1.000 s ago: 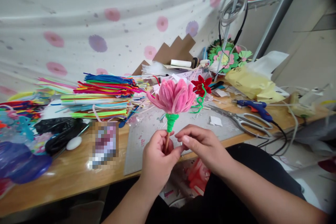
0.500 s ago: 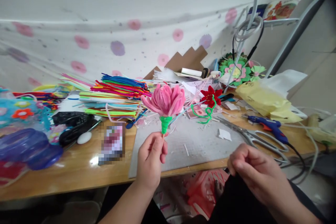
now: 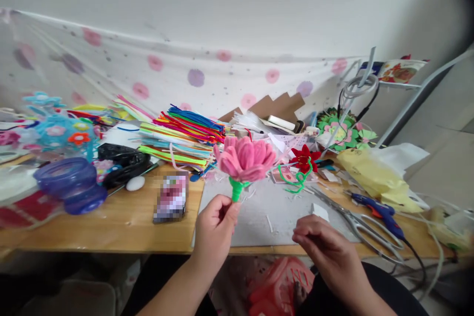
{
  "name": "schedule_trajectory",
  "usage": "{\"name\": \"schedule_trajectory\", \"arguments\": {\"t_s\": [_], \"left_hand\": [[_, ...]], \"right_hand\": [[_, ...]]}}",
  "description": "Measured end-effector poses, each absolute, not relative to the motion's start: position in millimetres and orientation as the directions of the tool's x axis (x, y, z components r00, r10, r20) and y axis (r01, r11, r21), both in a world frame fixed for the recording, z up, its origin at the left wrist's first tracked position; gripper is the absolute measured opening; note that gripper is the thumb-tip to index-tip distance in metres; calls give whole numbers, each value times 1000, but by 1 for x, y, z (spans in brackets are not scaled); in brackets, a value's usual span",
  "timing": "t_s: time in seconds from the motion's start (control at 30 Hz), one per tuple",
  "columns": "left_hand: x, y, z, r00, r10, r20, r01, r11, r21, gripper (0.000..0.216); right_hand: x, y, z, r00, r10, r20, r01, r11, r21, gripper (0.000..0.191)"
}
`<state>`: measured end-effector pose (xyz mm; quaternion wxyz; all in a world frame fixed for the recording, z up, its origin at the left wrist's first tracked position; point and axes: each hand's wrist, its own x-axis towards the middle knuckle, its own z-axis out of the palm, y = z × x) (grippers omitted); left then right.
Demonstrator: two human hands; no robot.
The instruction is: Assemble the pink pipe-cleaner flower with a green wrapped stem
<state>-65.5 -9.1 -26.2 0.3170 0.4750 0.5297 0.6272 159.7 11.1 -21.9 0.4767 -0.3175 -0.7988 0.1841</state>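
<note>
My left hand (image 3: 215, 229) is closed round the thin stem of a pink pipe-cleaner flower (image 3: 245, 159) with a green wrapped base, holding it upright above the grey cutting mat (image 3: 281, 212). My right hand (image 3: 326, 249) hovers low at the table's front edge, fingers curled loosely; nothing shows in them. A small red pipe-cleaner flower (image 3: 304, 158) with a curly green stem lies on the mat behind the pink one.
A stack of coloured pipe cleaners (image 3: 181, 138) lies at the back. Scissors (image 3: 365, 229) and a blue glue gun (image 3: 377, 212) lie to the right. A phone (image 3: 171, 197), a blue plastic container (image 3: 72, 182), yellow bags (image 3: 370, 173) and a red stool (image 3: 281, 286) surround the wooden table (image 3: 92, 227).
My right hand let go of the stem and dropped away to the right. The view has tilted upward and the pink flower now leans slightly right in my left hand.
</note>
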Motion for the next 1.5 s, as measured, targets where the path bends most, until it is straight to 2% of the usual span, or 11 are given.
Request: {"name": "schedule_trajectory", "arguments": {"t_s": [0.13,0.23,0.37,0.43,0.5,0.6,0.7,0.8,1.0,1.27,1.5], "left_hand": [[-78,-16,-32,-322,921,218,65,-208,976,23],[-81,-21,-37,-292,947,133,-73,-161,984,22],[-79,-21,-42,-284,958,41,-277,-123,953,19],[-79,-18,-43,-308,951,1,-310,-101,946,20],[-81,-14,-44,-345,938,-24,-295,-85,952,21],[-84,-7,-48,-368,929,-37,-283,-74,956,22],[-83,1,-50,-334,941,-54,-321,-60,945,22],[-75,8,-50,-288,955,-70,-350,-37,936,22],[-55,18,-54,-281,959,-41,-248,-31,968,21],[-30,26,-56,-254,967,-9,-190,-40,981,21],[-20,29,-46,-238,971,-28,-287,-42,957,27]], "right_hand": [[140,7,-30,-427,698,574,354,714,-605,10],[130,6,-41,-418,771,481,426,634,-645,23],[119,7,-49,-345,817,462,486,576,-657,44],[112,10,-46,-417,820,393,472,565,-677,44],[105,15,-40,-531,780,330,444,588,-676,32],[101,31,-22,-614,660,433,371,726,-579,15],[105,54,3,-551,577,603,345,815,-466,14],[111,75,26,-485,538,689,376,840,-391,22],[111,91,35,-513,470,719,378,875,-302,46],[126,93,30,-424,511,747,366,852,-375,10],[136,76,21,-465,393,794,433,883,-183,11]]}}
